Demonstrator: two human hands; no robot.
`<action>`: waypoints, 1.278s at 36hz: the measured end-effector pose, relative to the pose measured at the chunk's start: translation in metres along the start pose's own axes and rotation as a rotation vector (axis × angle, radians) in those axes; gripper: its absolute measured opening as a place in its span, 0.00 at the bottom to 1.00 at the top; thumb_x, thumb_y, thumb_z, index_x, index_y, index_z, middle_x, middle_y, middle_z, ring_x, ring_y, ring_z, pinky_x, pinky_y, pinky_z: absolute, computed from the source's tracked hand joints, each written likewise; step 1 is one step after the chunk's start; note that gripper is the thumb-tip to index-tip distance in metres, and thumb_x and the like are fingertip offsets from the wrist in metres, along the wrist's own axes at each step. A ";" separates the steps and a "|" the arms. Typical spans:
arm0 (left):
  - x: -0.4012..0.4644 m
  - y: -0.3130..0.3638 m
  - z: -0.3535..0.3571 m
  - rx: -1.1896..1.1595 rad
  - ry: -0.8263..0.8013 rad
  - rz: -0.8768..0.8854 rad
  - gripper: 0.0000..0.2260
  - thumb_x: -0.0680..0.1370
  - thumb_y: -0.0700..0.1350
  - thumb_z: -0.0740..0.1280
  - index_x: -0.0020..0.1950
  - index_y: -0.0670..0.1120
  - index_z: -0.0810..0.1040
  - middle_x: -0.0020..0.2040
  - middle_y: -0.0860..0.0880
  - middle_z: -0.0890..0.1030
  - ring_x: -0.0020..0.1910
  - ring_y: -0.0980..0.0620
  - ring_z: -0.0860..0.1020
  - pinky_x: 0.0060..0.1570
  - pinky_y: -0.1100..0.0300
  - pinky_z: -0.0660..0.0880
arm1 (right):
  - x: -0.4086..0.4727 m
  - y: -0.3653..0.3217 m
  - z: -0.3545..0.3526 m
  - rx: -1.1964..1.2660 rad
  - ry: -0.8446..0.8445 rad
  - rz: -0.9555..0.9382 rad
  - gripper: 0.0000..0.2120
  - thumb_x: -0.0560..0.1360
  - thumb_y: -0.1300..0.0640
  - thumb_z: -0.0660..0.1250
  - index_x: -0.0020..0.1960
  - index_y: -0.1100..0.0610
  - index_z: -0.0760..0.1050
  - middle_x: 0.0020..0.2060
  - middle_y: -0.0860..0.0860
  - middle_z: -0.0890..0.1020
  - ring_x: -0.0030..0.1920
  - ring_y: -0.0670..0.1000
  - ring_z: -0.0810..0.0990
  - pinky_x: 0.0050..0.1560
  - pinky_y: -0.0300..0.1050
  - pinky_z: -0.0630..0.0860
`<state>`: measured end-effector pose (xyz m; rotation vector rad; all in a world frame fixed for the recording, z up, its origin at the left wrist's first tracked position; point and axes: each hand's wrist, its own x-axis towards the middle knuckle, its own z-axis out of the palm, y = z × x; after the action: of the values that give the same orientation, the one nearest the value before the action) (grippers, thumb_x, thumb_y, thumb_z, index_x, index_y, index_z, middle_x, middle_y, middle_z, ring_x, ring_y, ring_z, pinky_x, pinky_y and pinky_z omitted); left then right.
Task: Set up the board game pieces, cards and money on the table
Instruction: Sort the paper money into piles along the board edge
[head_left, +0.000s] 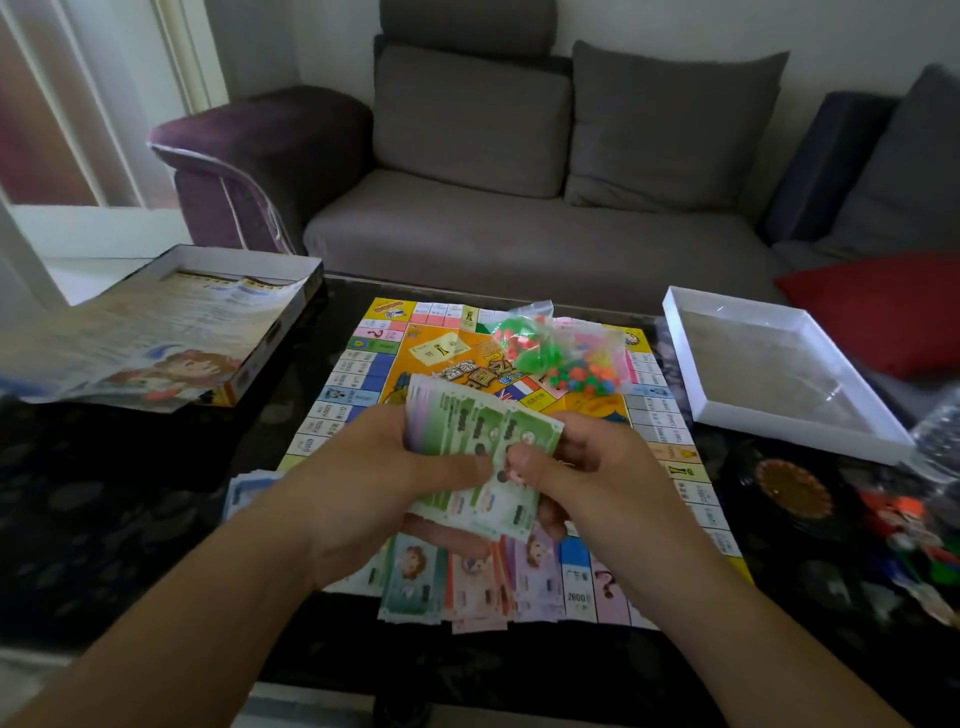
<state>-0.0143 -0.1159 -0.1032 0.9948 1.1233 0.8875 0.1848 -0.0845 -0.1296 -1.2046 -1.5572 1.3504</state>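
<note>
Your left hand (363, 483) grips a fanned wad of green play money (478, 457) above the near edge of the game board (374, 364). Your right hand (587, 467) pinches its top note by the thumb. More notes (467, 582) lie on the board beneath, and a bag of pieces (566, 353) lies beyond.

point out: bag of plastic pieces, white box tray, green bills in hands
bag of plastic pieces (563, 353), head view, middle of the clear bag
white box tray (691, 358), head view, left rim
green bills (480, 441), head view, centre of the fanned stack
</note>
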 end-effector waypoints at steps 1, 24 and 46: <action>0.001 0.000 0.001 0.007 0.009 0.009 0.11 0.79 0.36 0.70 0.60 0.43 0.84 0.54 0.43 0.88 0.51 0.42 0.87 0.45 0.43 0.86 | 0.000 0.000 -0.001 0.013 -0.007 0.004 0.04 0.81 0.56 0.71 0.51 0.50 0.85 0.42 0.59 0.85 0.31 0.51 0.78 0.35 0.45 0.77; -0.002 -0.001 -0.005 -0.052 0.036 0.072 0.12 0.80 0.42 0.69 0.62 0.41 0.83 0.55 0.39 0.87 0.54 0.37 0.86 0.56 0.35 0.81 | 0.002 -0.004 0.006 0.100 0.022 -0.029 0.03 0.79 0.60 0.73 0.50 0.54 0.85 0.41 0.60 0.86 0.30 0.53 0.75 0.29 0.45 0.74; 0.000 -0.002 -0.005 -0.129 0.098 0.116 0.12 0.79 0.42 0.69 0.60 0.40 0.84 0.56 0.39 0.87 0.55 0.36 0.85 0.62 0.33 0.77 | -0.002 -0.012 0.000 0.124 0.089 -0.072 0.06 0.79 0.62 0.73 0.51 0.53 0.86 0.39 0.52 0.87 0.27 0.45 0.77 0.29 0.40 0.74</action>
<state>-0.0189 -0.1155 -0.1060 0.9247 1.0846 1.0985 0.1835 -0.0861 -0.1176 -1.1077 -1.4203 1.3089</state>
